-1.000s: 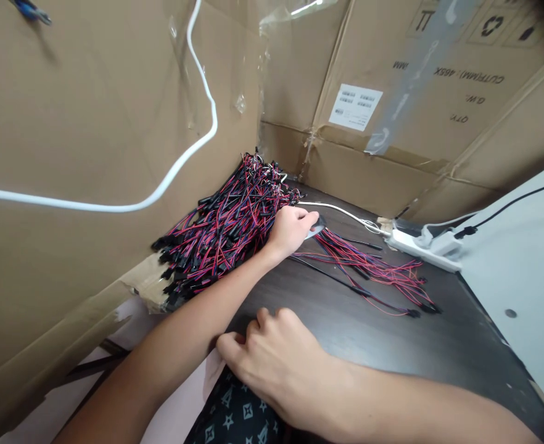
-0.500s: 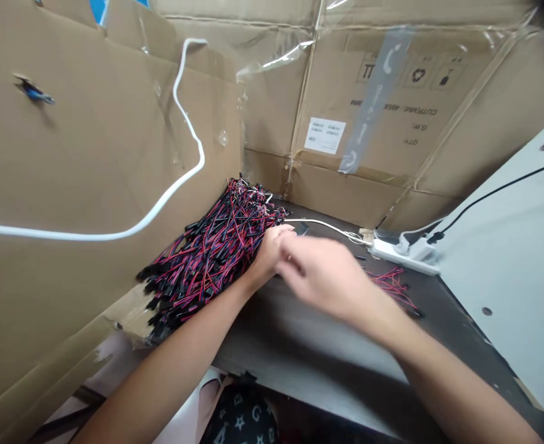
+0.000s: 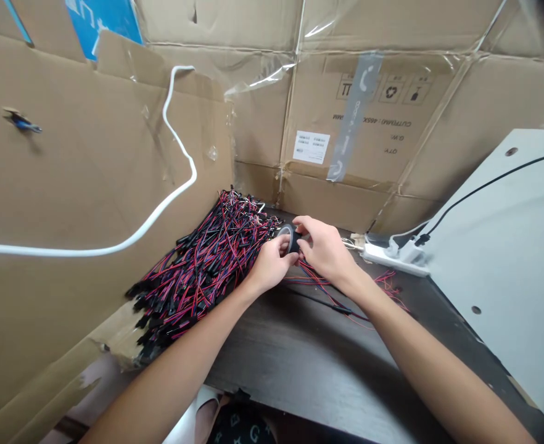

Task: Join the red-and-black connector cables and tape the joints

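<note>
Two bare hands grip a round roll of black tape [image 3: 293, 242] with a pale inner ring, over a smooth, dark wood-grain table [image 3: 276, 357].
The left hand [image 3: 272, 264] curls its fingers into the ring; the right hand [image 3: 324, 250] pinches the outer edge. Beside the left hand spreads a tangled heap of thin red-and-dark wires with black plastic ends [image 3: 207, 265]; creased brown cardboard walls [image 3: 258, 135] stand behind.

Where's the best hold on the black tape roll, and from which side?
Probably the ring wall of the black tape roll, from the left: its open centre seems to face the left hand, whose fingers appear to reach inside. The right hand crowds the outer right edge.
</note>
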A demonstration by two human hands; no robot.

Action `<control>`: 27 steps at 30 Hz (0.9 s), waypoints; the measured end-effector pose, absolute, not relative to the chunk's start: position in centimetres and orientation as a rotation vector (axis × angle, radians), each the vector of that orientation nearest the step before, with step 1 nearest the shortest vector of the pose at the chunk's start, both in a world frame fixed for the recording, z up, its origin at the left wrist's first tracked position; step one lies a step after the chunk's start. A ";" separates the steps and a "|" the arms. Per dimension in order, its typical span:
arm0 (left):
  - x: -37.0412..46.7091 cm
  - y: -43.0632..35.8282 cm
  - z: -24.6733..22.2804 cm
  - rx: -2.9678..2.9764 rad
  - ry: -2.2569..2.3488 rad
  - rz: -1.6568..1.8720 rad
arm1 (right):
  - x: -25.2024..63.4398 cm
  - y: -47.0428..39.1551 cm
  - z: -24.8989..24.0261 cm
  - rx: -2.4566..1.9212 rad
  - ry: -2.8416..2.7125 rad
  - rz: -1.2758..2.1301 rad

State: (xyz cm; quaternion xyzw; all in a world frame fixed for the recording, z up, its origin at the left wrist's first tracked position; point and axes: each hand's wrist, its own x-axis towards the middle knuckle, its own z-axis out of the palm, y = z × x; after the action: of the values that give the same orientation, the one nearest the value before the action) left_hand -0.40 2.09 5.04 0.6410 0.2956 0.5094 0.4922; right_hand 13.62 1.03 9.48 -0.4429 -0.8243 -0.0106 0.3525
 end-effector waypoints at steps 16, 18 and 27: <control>-1.1 1.6 5.1 1.790 0.892 1.315 | 13.4 0.4 9.7 -0.999 -1.792 0.350; -1.2 1.5 5.2 1.806 0.895 1.355 | 13.1 0.0 9.8 -0.999 -1.787 0.356; -1.7 1.9 5.4 1.774 0.784 1.356 | 12.5 -1.3 10.1 -0.990 -1.883 0.278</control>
State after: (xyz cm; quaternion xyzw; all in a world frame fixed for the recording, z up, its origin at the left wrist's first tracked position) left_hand -1.68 1.88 5.44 0.6940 0.3069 0.5304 0.3780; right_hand 12.51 -1.31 10.12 -0.4054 -0.7710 0.1138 0.4778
